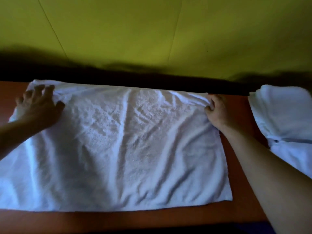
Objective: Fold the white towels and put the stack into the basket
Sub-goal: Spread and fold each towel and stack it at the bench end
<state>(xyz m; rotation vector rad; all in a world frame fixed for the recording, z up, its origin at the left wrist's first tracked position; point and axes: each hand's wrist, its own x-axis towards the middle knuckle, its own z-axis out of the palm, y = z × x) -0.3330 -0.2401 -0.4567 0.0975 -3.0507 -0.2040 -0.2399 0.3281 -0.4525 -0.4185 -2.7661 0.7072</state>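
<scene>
The towel (118, 146) runs off the left edge; the second towel (285, 119) is cut at the right. Left hand (39, 108) fingers blur.

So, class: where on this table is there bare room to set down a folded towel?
Little. The spread towel fills most of the table. Bare strips: along the near edge below the towel, and a narrow gap between it and the white pile at right, crossed by the right forearm. A small bare corner lies far left, beyond the left hand.

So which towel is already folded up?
The folded towel at the table's right edge, beyond the right arm, untouched. The big towel in the middle lies spread flat, with the left hand and right hand at its far corners.
</scene>
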